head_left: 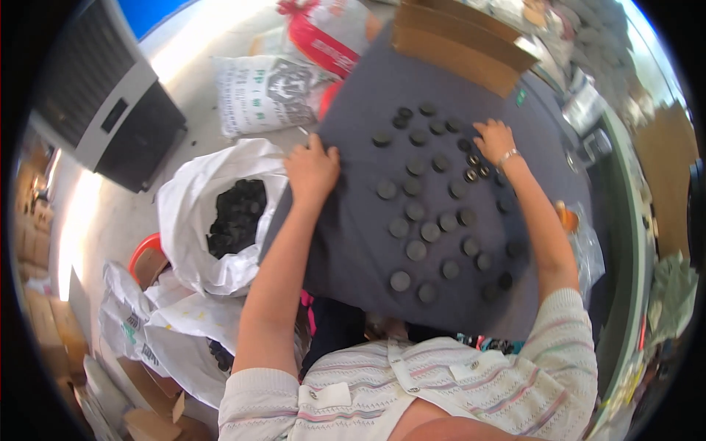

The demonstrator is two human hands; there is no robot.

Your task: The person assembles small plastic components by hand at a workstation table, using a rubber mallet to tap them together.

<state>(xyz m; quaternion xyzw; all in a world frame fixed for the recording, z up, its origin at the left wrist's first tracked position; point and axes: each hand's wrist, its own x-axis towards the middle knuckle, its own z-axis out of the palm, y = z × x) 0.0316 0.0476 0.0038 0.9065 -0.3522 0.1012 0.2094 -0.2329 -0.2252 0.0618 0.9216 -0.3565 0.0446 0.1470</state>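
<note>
Many black round caps lie spread over a dark grey cloth on the table in front of me. A few beside my right hand show ring-shaped, brassy insides, such as the upturned cap. My right hand reaches over the right side of the group, fingers stretched out and apart, with nothing visible in them. At the table's left edge rests my left hand, its thumb apart from the loosely bent fingers; I see nothing held. Just left of it stands an open white sack with black pieces inside.
A cardboard box sits at the table's far end. Filled white sacks and a grey-black air cooler stand on the floor to the left. A clear plastic bag with something orange lies at the right edge.
</note>
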